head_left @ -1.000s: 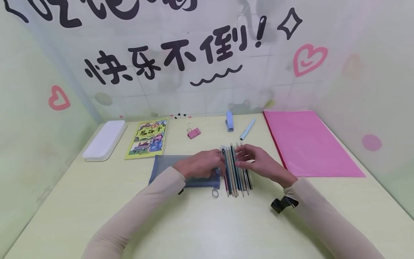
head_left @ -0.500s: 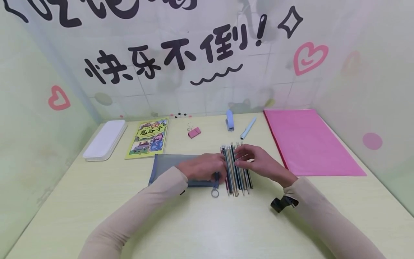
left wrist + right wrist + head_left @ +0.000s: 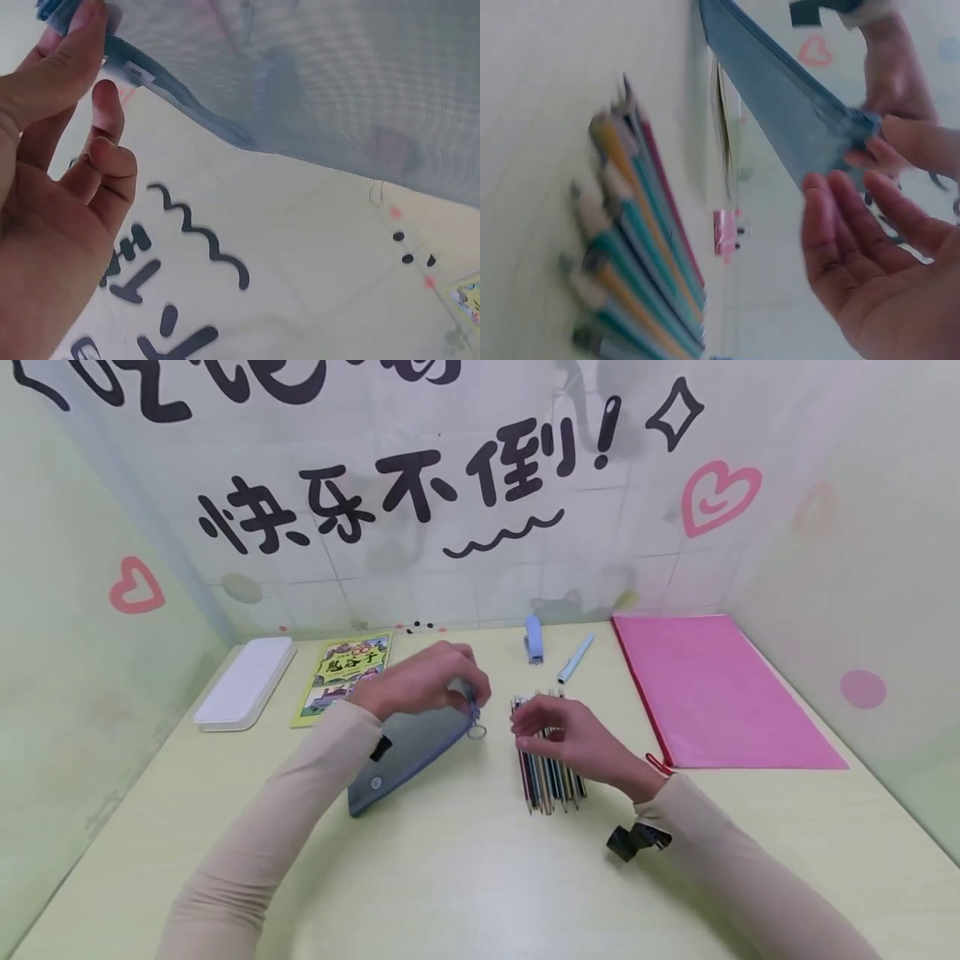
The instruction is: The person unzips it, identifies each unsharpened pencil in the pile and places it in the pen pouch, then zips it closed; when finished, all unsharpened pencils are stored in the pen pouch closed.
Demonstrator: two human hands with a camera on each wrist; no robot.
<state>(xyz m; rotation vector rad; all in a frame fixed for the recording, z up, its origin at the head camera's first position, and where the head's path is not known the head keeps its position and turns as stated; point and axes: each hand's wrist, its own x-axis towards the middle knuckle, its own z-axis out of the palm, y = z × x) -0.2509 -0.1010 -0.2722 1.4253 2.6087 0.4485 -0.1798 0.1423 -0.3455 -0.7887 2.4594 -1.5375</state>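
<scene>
My left hand pinches the zip-side corner of a blue-grey mesh zip pouch. That corner is lifted, and the pouch slopes down to its far end near the table; a ring hangs at the pinched end. In the left wrist view the thumb and fingertips grip the bunched edge. My right hand hovers over a row of pencils, fingers loosely bent with nothing between them. The pencils lie side by side, points toward me, their upper ends partly hidden by this hand. The right wrist view shows its fingertips close to the pouch.
Behind lie a white case, a yellow comic-style book partly covered by the left hand, a blue stapler and a light-blue pen. A pink folder lies right. A pink binder clip shows in the right wrist view.
My left hand has taken the pouch by its right corner and raised it up and leftward, away from the pencils. My right hand has shifted slightly left over the pencils.
</scene>
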